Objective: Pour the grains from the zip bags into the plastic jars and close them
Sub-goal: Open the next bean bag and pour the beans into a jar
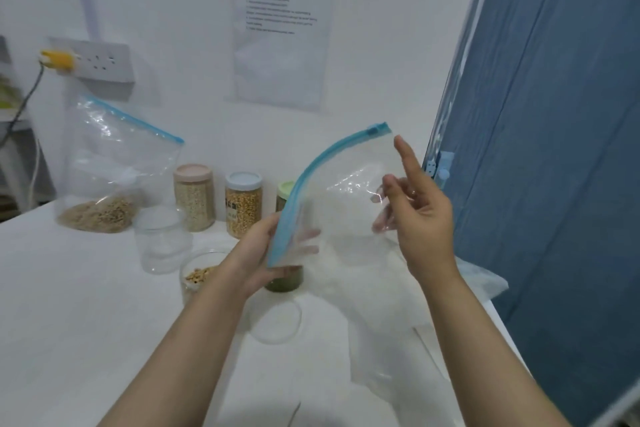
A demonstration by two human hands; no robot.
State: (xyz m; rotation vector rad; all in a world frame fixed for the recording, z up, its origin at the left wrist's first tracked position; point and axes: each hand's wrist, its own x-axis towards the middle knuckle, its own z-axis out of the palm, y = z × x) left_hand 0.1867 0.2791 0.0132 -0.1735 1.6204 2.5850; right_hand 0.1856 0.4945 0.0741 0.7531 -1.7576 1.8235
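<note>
Empty clear zip bag with blue seal strip [332, 204], left hand [263, 250] gripping its lower end (fingers behind plastic), right hand [419, 211] pinching its side, forefinger raised

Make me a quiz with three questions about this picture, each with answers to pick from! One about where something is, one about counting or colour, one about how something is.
1. Where is the bag with grain?
A. far left on the table
B. on the floor
C. in the right hand

2. How many jars have lids on?
A. one
B. three
C. six

3. The held bag is
A. full
B. empty
C. torn in half

Answers:
1 A, it stands under the wall socket.
2 B, lids are pink, white and green.
3 B, no grain shows between the left hand and right hand.
</note>
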